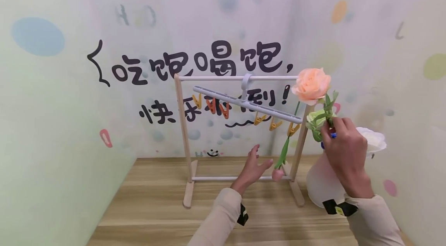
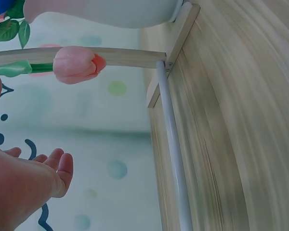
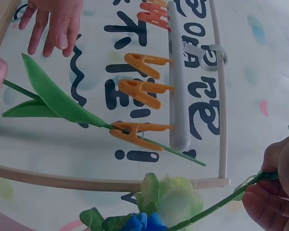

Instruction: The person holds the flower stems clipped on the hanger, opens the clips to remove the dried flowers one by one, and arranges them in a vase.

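Observation:
In the head view my right hand (image 1: 345, 151) holds a peach rose (image 1: 311, 85) by its stem, beside the rack's right post. In the right wrist view the fingers (image 3: 265, 207) curl round the green stem (image 3: 216, 204), which runs down behind other blooms; its lower end is hidden. A pink tulip (image 1: 277, 174) hangs head down from an orange clothespin (image 1: 293, 129) at the low right end of the tilted grey hanger (image 1: 247, 105). My left hand (image 1: 253, 168) is just left of the tulip, fingers loose and holding nothing. The tulip (image 2: 77, 65) is apart from it in the left wrist view.
The hanger hooks over the top bar of a wooden rack (image 1: 184, 130). Several other clothespins (image 1: 225, 110) hang along it. A white vase (image 1: 322, 182) stands right of the rack, with a white flower (image 1: 374, 139), a pale green one (image 1: 316, 120) and blue petals (image 3: 144, 222) above it.

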A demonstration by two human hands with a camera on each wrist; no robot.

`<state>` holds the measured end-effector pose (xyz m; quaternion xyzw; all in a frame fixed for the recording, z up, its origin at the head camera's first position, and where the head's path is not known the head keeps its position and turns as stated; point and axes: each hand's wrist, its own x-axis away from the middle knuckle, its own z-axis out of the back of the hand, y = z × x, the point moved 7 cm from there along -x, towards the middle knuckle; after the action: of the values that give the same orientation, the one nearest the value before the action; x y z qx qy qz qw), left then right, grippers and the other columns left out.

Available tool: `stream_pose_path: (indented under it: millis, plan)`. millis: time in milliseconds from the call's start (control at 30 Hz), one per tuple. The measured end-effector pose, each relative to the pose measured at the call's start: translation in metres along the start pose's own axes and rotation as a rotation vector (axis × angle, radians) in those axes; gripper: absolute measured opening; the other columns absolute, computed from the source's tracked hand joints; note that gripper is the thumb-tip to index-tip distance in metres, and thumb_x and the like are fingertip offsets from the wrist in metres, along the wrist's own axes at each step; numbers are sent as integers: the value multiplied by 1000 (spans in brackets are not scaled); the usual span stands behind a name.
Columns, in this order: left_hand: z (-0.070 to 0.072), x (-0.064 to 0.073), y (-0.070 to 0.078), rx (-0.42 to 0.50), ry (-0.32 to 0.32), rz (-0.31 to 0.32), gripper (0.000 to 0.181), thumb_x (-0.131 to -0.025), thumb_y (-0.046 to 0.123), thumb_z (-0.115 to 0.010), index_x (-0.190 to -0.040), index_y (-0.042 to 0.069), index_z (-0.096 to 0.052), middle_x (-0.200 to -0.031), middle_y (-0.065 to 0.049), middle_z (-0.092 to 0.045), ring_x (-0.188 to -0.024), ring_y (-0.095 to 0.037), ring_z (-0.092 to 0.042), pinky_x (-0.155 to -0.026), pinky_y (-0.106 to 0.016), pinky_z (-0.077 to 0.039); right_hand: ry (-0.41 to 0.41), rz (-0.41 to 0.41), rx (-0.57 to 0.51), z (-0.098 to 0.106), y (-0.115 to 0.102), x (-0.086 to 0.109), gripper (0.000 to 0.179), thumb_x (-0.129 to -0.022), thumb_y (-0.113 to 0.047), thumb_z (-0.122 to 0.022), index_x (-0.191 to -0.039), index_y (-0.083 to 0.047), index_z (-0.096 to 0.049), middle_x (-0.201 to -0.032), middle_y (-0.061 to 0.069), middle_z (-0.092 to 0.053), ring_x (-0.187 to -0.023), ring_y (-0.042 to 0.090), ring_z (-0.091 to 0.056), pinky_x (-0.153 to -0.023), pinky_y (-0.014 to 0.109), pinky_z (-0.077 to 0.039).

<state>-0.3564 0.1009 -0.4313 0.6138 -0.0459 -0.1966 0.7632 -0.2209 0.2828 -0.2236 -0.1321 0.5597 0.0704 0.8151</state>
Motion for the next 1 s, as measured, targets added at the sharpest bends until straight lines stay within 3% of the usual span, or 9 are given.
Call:
stream_pose_path:
  millis: [233, 367, 600, 833, 1000]
  plan:
    - [-9, -7, 2, 4, 18, -8, 80, -94, 37, -66, -156, 9, -24, -154, -19, -33, -138, -37, -39, -107, -55, -38, -14, -22, 4, -1, 7, 0, 18, -92, -4, -61, -92, 13, -63, -82, 28, -61, -65, 45, -62, -56, 59, -50]
    - [-18, -10, 3, 47, -4, 9, 79, -93, 37, -66, -156, 11, -24, -156, -17, -35, -140, -35, -37, -110, -53, -35, -17, -37, 7, -3, 13, 4, 16, -92, -4, -62, -92, 12, -63, -82, 28, -61, -65, 45, -62, -56, 60, -49]
    - [-37, -12, 7, 82, -63, 21, 76, -94, 37, -66, -155, 14, -27, -140, -12, -55, -135, -31, -44, -109, -49, -38, -32, -54, 31, -11, 29, 16, 12, -89, -3, -62, -84, 7, -58, -74, 23, -56, -59, 40, -54, -51, 55, -44]
    - [-48, -7, 6, 166, -92, 65, 70, -91, 29, -72, -147, 9, -37, -105, -4, -66, -90, -17, -69, -82, -34, -55, -107, -133, 55, -24, 46, 31, 14, -87, -4, -60, -77, -1, -50, -59, 12, -43, -49, 29, -41, -45, 37, -27]
    - [-45, -6, 12, 47, -41, -19, 36, -92, 20, -70, -123, 3, -62, -89, -4, -69, -75, -5, -61, -68, -23, -51, -196, -203, 125, -31, 58, 40, 16, -87, -9, -64, -80, -2, -51, -55, 14, -46, -45, 32, -42, -38, 45, -31]
